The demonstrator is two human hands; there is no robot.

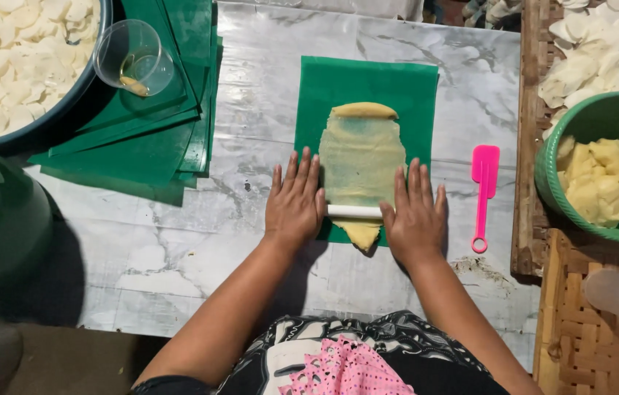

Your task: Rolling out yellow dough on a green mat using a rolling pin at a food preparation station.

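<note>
A thin sheet of yellow dough (361,157) lies stretched over a green plastic sheet (404,91) on the marble table. A white rolling pin (354,211) lies across the near end of the dough. My left hand (294,201) presses flat on the pin's left end, fingers together. On the pin's right end rests my right hand (415,213), palm down. A thicker lump of dough shows at the far end, and a small tongue of it sticks out below the pin.
A pink spatula (483,192) lies right of the sheet. A green bowl (580,124) of dough chunks sits on a woven tray at right. A stack of green sheets (141,139), a clear cup (132,57) and bowls of white round wafers (9,58) stand at left.
</note>
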